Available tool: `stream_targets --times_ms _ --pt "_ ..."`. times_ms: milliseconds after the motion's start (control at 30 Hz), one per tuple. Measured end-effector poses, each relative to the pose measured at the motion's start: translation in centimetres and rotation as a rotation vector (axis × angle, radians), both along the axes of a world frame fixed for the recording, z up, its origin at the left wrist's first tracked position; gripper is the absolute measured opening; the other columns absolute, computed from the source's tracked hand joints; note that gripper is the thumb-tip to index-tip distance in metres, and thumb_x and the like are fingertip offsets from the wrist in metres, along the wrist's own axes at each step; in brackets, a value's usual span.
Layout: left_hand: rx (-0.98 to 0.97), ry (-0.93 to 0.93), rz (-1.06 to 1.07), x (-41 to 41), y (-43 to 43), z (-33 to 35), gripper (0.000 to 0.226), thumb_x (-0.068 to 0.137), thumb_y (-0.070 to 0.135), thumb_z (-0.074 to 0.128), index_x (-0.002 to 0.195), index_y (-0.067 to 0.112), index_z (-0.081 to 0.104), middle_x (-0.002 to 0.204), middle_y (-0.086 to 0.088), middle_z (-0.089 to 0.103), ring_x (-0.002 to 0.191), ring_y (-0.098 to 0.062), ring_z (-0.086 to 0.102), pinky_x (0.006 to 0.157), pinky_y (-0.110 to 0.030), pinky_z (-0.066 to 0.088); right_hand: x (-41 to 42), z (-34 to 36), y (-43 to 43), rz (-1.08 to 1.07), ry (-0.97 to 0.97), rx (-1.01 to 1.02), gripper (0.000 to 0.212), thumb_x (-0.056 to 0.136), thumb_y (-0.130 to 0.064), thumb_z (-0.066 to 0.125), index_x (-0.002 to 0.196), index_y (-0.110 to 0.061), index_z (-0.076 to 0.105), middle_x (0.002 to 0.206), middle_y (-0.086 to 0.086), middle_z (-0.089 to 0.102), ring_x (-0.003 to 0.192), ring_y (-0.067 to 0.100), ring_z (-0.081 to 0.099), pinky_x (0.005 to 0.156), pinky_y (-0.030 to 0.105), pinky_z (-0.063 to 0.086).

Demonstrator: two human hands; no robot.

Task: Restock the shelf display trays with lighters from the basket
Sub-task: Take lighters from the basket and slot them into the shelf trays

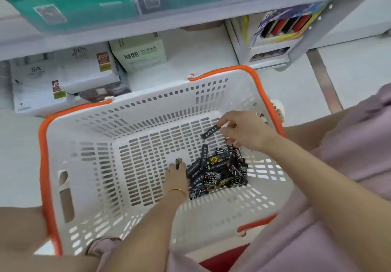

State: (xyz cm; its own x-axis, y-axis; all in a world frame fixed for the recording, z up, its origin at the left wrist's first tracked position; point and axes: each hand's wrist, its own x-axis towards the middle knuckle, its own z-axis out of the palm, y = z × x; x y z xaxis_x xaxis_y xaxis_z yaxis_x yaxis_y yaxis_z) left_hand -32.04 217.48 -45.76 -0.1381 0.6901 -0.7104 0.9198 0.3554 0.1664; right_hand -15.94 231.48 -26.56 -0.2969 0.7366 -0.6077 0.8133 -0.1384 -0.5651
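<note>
Right hand: positioned inside the basket, above its right side. Thumb and forefinger pinch one black lighter by its end; the other fingers are curled underneath. Whether they hold anything more cannot be determined. The lighter is clear of the basket floor. Its long axis runs diagonally, with the free end pointing down and left toward the basket's centre and the held end up and right. White lettering runs along its length.

Left hand: lowered to the basket floor, back of hand facing the camera, fingers curled around a second lighter. Only the metal-capped end protrudes past the knuckles. It points away from the person toward the far wall, the long axis roughly in line with the forearm. A gold bangle sits on this wrist. The hand touches the left edge of the pile.

Pile of lighters: black bodies with white print, heaped in the near-right part of the basket floor and lying at mixed angles. It sits between the two hands.

Basket: white slotted plastic with an orange rim and handles, standing on the floor before the shelving.

Shelving: white cartons on the lowest shelf at left. A display tray with red and black items stands at upper right, well apart from the basket. Teal packs occupy the shelf above.
</note>
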Motion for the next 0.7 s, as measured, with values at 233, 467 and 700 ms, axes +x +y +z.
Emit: stream_targets --times_ms 233,467,700 --pt "0.163 -0.048 -0.304 0.7 1.0 -0.9 0.053 0.089 0.032 0.058 0.131 0.01 0.033 0.129 -0.009 0.039 0.114 -0.024 0.04 0.089 -0.032 0.046 -0.3 -0.2 0.0 0.011 -0.029 0.031 0.023 0.094 -0.017 0.05 0.114 -0.012 0.06 0.085 -0.002 0.061 0.078 0.018 0.068 0.076 0.032 0.055" --pt "0.12 0.02 -0.42 2.3 1.7 -1.6 0.075 0.078 0.036 0.071 0.133 0.008 0.028 0.13 -0.009 0.037 0.116 -0.024 0.039 0.089 -0.029 0.045 -0.3 0.0 0.1 0.015 -0.032 0.037 0.024 0.094 -0.015 0.05 0.115 -0.011 0.059 0.087 -0.001 0.059 0.083 0.02 0.066 0.076 0.029 0.052" --pt "0.074 0.117 -0.521 3.4 1.5 -1.2 0.057 0.081 0.021 0.068 0.126 0.007 0.035 0.125 -0.01 0.047 0.113 -0.026 0.045 0.089 -0.035 0.039 0.0 -0.4 0.2 -0.002 -0.041 0.025 0.024 0.093 -0.016 0.051 0.115 -0.011 0.06 0.088 0.002 0.061 0.083 0.02 0.065 0.076 0.03 0.052"
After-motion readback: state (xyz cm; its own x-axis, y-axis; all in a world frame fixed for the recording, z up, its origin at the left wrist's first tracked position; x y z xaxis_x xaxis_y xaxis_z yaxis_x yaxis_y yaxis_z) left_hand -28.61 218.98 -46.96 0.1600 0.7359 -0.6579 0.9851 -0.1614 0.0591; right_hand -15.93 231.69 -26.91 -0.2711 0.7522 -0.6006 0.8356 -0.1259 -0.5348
